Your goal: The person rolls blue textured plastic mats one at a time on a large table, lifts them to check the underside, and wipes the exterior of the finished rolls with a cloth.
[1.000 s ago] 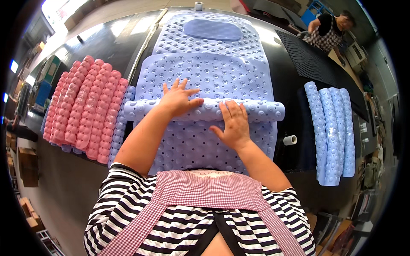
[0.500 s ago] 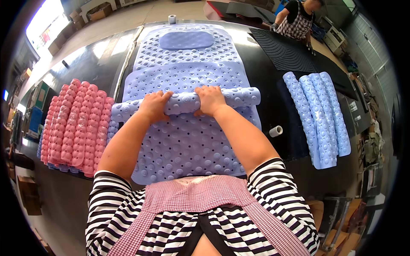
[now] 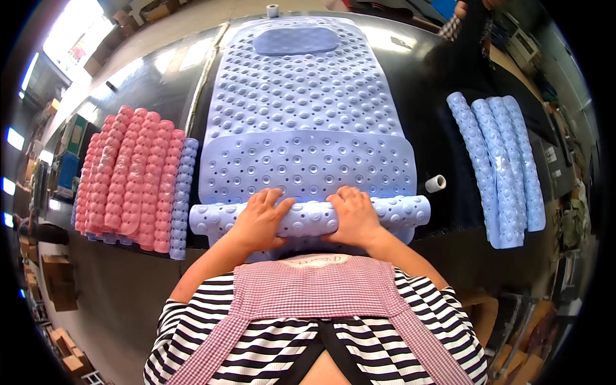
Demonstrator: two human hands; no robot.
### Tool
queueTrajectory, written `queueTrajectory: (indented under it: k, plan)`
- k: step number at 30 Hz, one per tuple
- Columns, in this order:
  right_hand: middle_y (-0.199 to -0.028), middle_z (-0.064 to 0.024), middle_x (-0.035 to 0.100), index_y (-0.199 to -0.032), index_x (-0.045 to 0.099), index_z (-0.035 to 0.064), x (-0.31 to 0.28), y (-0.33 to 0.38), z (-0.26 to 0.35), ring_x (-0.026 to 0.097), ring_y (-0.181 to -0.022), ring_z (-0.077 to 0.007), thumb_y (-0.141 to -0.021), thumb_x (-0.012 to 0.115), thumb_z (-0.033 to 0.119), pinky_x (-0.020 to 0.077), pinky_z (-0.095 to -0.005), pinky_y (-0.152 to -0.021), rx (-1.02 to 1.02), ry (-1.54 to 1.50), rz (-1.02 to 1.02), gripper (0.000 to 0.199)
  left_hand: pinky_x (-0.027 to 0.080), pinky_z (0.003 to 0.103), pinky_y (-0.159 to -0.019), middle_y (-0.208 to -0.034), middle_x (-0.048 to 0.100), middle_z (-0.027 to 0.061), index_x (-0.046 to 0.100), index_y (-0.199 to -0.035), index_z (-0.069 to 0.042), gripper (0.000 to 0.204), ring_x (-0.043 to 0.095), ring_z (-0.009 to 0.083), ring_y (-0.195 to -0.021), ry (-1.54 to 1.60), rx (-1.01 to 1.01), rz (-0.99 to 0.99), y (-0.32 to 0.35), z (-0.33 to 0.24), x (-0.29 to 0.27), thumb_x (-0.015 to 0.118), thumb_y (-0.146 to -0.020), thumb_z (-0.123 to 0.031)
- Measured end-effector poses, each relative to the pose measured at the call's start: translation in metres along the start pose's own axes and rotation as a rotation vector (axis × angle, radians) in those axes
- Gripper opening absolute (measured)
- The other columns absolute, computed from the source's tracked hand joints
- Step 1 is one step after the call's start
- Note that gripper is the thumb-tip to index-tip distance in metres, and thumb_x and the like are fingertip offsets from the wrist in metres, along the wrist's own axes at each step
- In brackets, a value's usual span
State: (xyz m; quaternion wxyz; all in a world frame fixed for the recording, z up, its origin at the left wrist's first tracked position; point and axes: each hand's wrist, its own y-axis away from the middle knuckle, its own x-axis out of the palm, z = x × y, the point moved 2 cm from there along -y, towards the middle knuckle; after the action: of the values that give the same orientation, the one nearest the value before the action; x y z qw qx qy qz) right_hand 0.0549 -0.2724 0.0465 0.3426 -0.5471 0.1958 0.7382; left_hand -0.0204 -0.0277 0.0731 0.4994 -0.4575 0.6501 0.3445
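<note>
A light blue bumpy bath mat (image 3: 308,163), covered with round suction cups, lies partly rolled on the table. Both my hands press on its roll (image 3: 311,220), which runs crosswise close to my apron. My left hand (image 3: 262,221) wraps the roll left of its middle, thumb toward me. On the right of the middle, my right hand (image 3: 355,219) grips it the same way. Beneath and beyond lies a stack of flat blue mats (image 3: 301,96), with a smooth oval pad (image 3: 295,40) at the far end.
Pink rolled mats (image 3: 131,176) are stacked at the left, beside a blue roll (image 3: 184,199). Several blue rolls (image 3: 500,170) lie at the right. A small white roll (image 3: 435,183) sits nearer, another (image 3: 273,10) at the far edge. A co-worker's arm (image 3: 457,19) shows across the black table (image 3: 410,83).
My hands and the mat roll have come toward my body. The mat's flat far edge has shifted nearer, uncovering more of the stack. Across the table, the black ridged mat no longer lies spread.
</note>
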Motion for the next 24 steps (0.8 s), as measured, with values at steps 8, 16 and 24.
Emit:
queueTrajectory:
  k: [8, 16, 24]
  plan:
    - [-0.104, -0.0148, 0.061, -0.104, 0.061, 0.0033, -0.025, -0.062, -0.035, 0.058, -0.101, -0.0352, -0.052, 0.097, 0.054, 0.0459, -0.0435, -0.098, -0.158, -0.318, 0.047, 0.081, 0.046, 0.047, -0.103, -0.12, 0.061, 0.0083, 0.069, -0.116, -0.015, 0.055, 0.056, 0.0333, -0.119, 0.224, 0.157, -0.044, -0.031, 0.041, -0.013, 0.089, -0.071, -0.04]
    - [-0.101, -0.0127, 0.072, -0.112, 0.074, 0.0057, -0.005, -0.045, -0.006, 0.066, -0.1, -0.0315, -0.093, 0.069, 0.04, 0.0446, -0.046, -0.095, 0.011, -0.025, -0.324, 0.039, 0.044, 0.045, -0.106, -0.122, 0.066, 0.0094, 0.072, -0.129, -0.014, 0.05, 0.059, 0.0336, -0.119, 0.26, -0.065, 0.075, -0.051, 0.057, -0.011, 0.066, -0.094, -0.05]
    - [-0.111, -0.0147, 0.072, -0.113, 0.071, 0.0023, -0.001, -0.054, -0.004, 0.063, -0.108, -0.0344, -0.096, 0.062, 0.048, 0.0445, -0.0467, -0.098, -0.039, 0.086, -0.184, 0.05, 0.045, 0.045, -0.103, -0.119, 0.066, 0.0102, 0.072, -0.129, -0.017, 0.051, 0.061, 0.0332, -0.115, 0.248, -0.154, -0.042, -0.036, 0.05, 0.003, 0.06, -0.097, -0.055]
